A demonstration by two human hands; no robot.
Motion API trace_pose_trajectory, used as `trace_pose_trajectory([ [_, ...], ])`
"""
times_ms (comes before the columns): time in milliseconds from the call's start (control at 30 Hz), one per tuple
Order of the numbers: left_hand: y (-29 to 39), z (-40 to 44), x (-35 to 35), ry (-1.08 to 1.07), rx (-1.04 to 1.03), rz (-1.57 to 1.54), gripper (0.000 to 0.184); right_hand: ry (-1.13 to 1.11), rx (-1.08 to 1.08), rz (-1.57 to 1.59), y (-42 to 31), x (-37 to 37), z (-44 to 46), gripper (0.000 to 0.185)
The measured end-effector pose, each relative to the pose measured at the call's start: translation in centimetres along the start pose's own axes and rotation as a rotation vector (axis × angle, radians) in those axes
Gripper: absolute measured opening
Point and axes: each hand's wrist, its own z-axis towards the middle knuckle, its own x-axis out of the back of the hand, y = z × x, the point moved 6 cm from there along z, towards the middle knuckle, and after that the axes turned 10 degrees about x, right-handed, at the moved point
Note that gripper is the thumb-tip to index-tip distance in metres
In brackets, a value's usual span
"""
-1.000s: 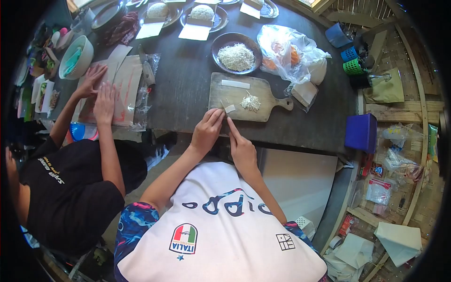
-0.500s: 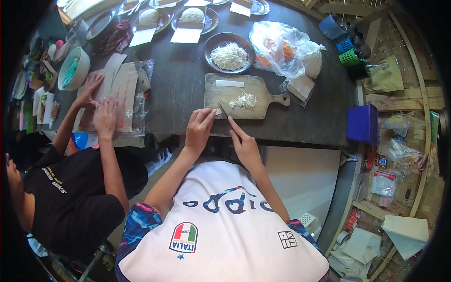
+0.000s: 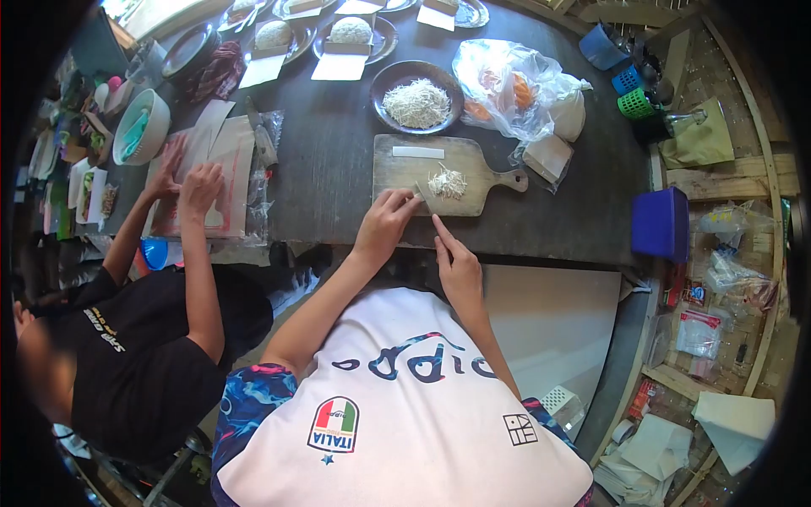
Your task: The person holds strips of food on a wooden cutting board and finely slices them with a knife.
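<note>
A wooden cutting board (image 3: 393, 173) with a handle lies near the table's front edge. My right hand (image 3: 458, 258) grips a small knife (image 3: 425, 198), its blade over the board's front part and index finger stretched along it. Beside the blade, my left hand (image 3: 387, 221) pinches a small pale piece, mostly hidden by the fingers. A little heap of pale, thin shreds (image 3: 448, 182) lies right of the blade. Farther back on the board is a flat white strip (image 3: 418, 152). Behind the board stands a dark bowl (image 3: 377, 91) with more pale shreds (image 3: 416, 103).
Clear plastic bags (image 3: 507, 72) with orange contents lie at the back right. At left, a co-worker's hands (image 3: 201, 188) rest on brown sheets (image 3: 232, 169), near another knife (image 3: 264, 145) and a white basin (image 3: 156, 131). Plates (image 3: 389, 40) with white mounds line the back.
My left hand has moved slightly right, closer to the knife, and its fingertips now cover more of the pale piece. The co-worker's nearer hand has curled its fingers.
</note>
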Motion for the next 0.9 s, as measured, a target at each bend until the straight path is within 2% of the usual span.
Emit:
trace_pose_trajectory([
  [267, 0.3, -0.2, -0.1, -0.092, -0.027, 0.087, 0.044, -0.097, -0.035, -0.129, -1.0, 1.1, -1.7, 0.047],
  [433, 0.5, -0.3, -0.4, -0.085, -0.024, 0.13, 0.044, -0.096, -0.021, -0.219, -1.2, 1.3, -1.8, 0.047],
  [900, 0.8, -0.2, -0.1, -0.058, -0.022, 0.16, 0.05, -0.067, 0.021, -0.155, -0.2, 0.1, -0.6, 0.048],
])
